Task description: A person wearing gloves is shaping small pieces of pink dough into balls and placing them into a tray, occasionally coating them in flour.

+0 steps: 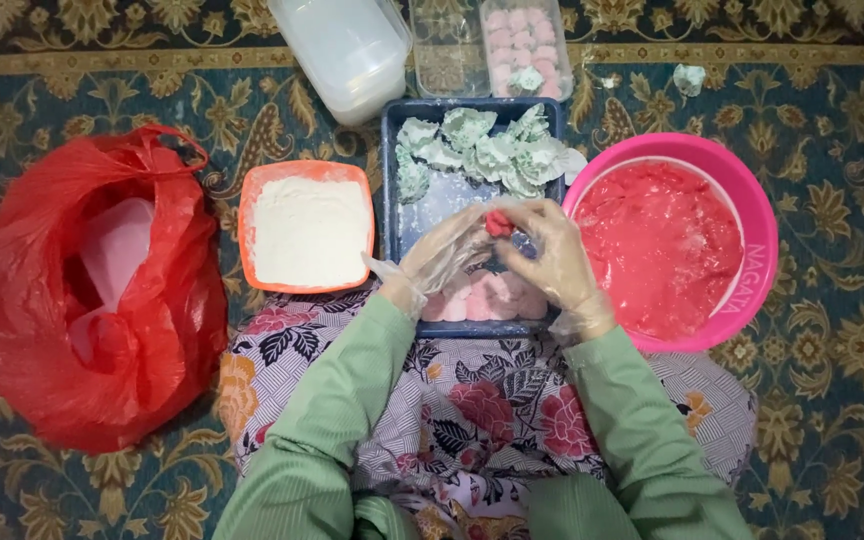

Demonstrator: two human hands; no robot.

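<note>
Head view looks straight down on a person seated on a patterned carpet (832, 420), both hands in thin clear plastic gloves meeting just above the middle of the frame. The left hand (442, 255) is cupped, fingers half curled, supporting from the left; the right hand (552, 255) pinches from the right. Between their fingertips sits a small red dough piece (499, 222), gripped by both hands at once.

That piece hangs over the dark blue tray (392, 200), which holds pale green dusted sweets (482, 152) in its upper half and pink balls (482, 298) at its lower edge, partly hidden by the hands. To the right, touching the tray's side, stands a pink basin (752, 290) of sticky red dough (657, 245). To the left, an orange tub (252, 200) of white flour (310, 232) lies just beside the tray.

As I judge it, the main risk is stickiness: the soft dough may cling to the loose gloves and tear or smear instead of keeping its shape, since the fingers look little floured. If the pinch slackens, the piece could drop onto the pink balls below and stick to them.

Far left lies a crumpled red plastic bag (82, 290). At the top edge are a clear plastic jar (347, 50) on its side and a clear box (522, 45) of pink sweets.
</note>
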